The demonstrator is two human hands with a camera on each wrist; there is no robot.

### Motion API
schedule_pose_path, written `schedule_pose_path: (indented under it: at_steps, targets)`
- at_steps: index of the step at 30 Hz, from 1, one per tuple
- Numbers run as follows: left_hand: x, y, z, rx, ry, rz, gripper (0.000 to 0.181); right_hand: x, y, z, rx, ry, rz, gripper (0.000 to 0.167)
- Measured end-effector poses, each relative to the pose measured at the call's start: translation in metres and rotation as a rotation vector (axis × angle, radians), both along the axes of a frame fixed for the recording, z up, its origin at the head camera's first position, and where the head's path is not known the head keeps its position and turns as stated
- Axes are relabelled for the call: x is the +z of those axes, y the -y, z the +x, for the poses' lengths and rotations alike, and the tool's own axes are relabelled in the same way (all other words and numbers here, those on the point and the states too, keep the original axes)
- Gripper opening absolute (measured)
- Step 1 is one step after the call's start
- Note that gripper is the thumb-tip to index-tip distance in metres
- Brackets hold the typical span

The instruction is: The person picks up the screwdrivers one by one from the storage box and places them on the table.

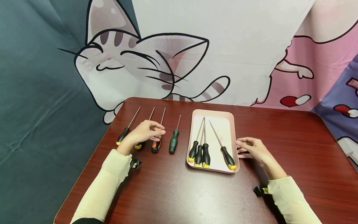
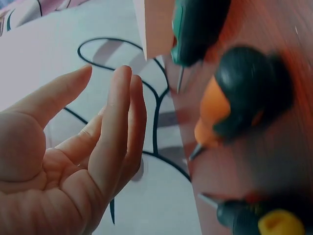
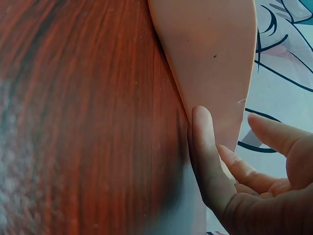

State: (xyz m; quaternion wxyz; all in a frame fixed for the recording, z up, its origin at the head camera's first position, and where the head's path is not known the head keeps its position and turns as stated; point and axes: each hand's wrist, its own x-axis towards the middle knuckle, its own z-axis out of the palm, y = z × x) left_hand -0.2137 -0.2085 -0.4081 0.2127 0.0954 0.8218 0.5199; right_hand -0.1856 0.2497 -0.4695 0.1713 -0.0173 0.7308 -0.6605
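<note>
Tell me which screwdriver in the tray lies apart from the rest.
The rightmost screwdriver in the tray, nearest the right hand. The other three lie bunched toward the left, handles side by side.

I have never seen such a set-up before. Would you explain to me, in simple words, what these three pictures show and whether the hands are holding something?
There is no machine here: a person works with two bare hands. The wide picture is taken from the person's head, looking forward and down. The other two are taken from the left and right wrists, each looking at its own hand.

On the brown table is a pink tray with four black-and-yellow screwdrivers in it. Left of it lie a green screwdriver, an orange-and-black screwdriver and two more black-and-yellow ones.

Neither hand grips anything. The left hand is above the loose screwdrivers, and the right hand touches the tray's right side.
</note>
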Motion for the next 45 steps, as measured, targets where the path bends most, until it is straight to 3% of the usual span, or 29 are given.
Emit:
schedule_pose_path:
  at_steps: [9, 17, 26, 34, 39, 45]
  targets:
    - [-0.004, -0.034, -0.002, -0.046, 0.026, 0.055, 0.047, 0.004, -0.003, 0.0, 0.009, -0.027, 0.002, 0.043]
    - [-0.003, -0.058, -0.006, -0.047, 0.031, 0.081, 0.05, 0.011, -0.001, 0.0, -0.009, -0.046, 0.037, 0.047]
    - [-0.011, -0.08, -0.009, -0.034, 0.057, 0.098, 0.05, 0.015, -0.004, 0.003, -0.021, -0.067, 0.057, 0.049]
    - [-0.019, -0.091, -0.01, -0.015, 0.069, 0.043, 0.049, 0.02, -0.002, 0.007, -0.049, -0.126, 0.083, 0.047]
    - [-0.023, -0.097, -0.012, -0.021, 0.084, 0.045, 0.047, 0.022, -0.001, 0.009, -0.096, -0.164, -0.005, 0.037]
    - [-0.029, -0.107, -0.015, -0.021, 0.099, 0.062, 0.051, 0.025, 0.001, 0.012, -0.093, -0.177, -0.09, 0.022]
